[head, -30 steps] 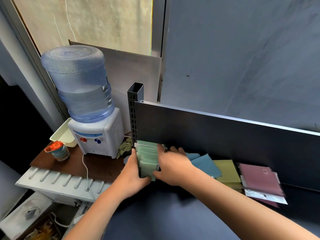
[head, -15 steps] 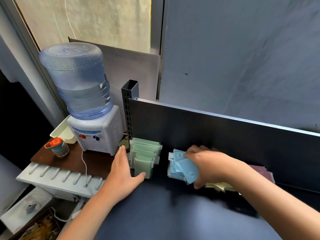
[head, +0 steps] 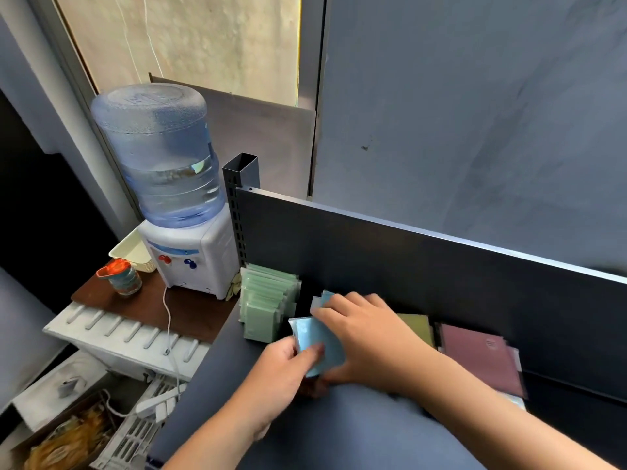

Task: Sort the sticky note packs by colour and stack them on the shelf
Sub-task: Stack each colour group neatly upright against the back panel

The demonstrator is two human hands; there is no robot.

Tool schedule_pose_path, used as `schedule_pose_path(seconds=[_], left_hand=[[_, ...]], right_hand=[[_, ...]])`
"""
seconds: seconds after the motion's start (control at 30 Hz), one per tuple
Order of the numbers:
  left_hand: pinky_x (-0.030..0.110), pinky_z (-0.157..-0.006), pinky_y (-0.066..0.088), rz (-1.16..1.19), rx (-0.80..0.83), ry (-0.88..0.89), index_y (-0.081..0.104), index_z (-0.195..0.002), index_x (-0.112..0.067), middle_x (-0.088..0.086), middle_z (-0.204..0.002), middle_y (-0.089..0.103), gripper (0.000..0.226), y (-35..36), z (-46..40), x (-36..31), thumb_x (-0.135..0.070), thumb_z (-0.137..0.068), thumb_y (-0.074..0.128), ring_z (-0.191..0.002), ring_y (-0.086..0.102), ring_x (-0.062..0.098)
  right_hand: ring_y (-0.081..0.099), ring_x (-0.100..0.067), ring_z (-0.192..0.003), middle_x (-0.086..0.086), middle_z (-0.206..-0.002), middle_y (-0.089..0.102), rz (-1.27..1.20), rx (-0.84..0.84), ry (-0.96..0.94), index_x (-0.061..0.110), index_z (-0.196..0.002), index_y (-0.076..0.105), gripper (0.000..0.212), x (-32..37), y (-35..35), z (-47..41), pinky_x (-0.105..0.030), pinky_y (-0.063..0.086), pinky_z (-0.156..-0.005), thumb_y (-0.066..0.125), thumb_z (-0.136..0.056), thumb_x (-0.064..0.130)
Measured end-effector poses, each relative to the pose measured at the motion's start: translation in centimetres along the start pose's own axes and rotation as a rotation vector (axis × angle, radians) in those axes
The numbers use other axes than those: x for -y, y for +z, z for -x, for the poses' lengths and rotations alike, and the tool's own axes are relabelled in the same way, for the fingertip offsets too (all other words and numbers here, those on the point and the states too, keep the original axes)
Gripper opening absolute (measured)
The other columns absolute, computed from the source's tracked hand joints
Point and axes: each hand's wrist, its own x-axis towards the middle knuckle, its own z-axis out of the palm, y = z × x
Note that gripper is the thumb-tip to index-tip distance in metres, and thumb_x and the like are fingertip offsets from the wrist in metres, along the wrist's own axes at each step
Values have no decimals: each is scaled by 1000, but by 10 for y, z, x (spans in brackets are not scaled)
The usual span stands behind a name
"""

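Observation:
A row of green sticky note packs (head: 263, 305) stands on edge at the left end of the dark shelf (head: 339, 432), against its back panel. Just to their right, both hands hold a bundle of blue packs (head: 317, 340). My left hand (head: 285, 371) grips the bundle's front lower edge with thumb on top. My right hand (head: 363, 337) covers the bundle from the right and partly hides it. Yellow-green packs (head: 417, 329) lie flat behind my right wrist, and pink packs (head: 481, 357) lie flat further right.
The shelf's upright back panel (head: 407, 266) and slotted post (head: 239, 184) stand behind the packs. A water dispenser (head: 176, 198) with a large bottle sits left of the shelf on a brown board, beside a jar (head: 120, 278) and a cream tray. A cord hangs down.
My right hand has dragged the blue packs leftward toward the green row. My left hand left the green packs and moved right onto the blue bundle. The yellow-green and pink packs are uncovered again.

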Motion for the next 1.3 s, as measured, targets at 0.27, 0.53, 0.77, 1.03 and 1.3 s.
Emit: schedule_pose_path(seconds=[0.27, 0.53, 0.77, 1.03, 1.3], left_hand=[[30, -58, 48, -323, 35, -173, 69, -111, -13, 4, -88, 77, 15, -71, 21, 21, -21, -101, 61, -67, 67, 23], [29, -58, 38, -975, -189, -189, 48, -80, -28, -9, -68, 55, 30, -90, 30, 33, -51, -91, 64, -60, 52, 8], [36, -85, 53, -1315, -287, -204, 49, -120, -31, -7, -117, 55, 42, -93, 33, 31, -60, -91, 58, -104, 61, 17], [31, -99, 40, -1304, 99, 123, 18, -155, -56, -14, -117, 46, 61, -74, 31, 42, -57, -100, 45, -119, 48, 13], [33, -105, 41, -1395, 79, 64, 37, -149, -53, -9, -128, 51, 49, -98, 19, 45, -52, -100, 45, -127, 50, 15]], right_hand=[[43, -24, -134, 7, -149, 45, -57, 163, 113, 28, -147, 51, 71, -38, 16, -11, -43, 40, -106, 52, -92, 73], [63, -27, -107, 3, -116, 68, 91, 22, 43, 22, -107, 70, 46, -32, 34, -19, -39, 50, -87, 43, -84, 52], [61, -31, -107, -2, -116, 67, -8, -371, -59, 27, -104, 79, 29, -27, 22, -8, -42, 49, -82, 59, -83, 25], [52, -25, -81, 1, -96, 60, 50, -287, -481, 31, -117, 68, 25, 10, 34, 59, -36, 40, -66, 65, -93, 25], [57, -20, -87, 4, -115, 61, 148, 66, -392, 37, -120, 62, 45, 19, 80, 76, -33, 50, -67, 46, -80, 22]])
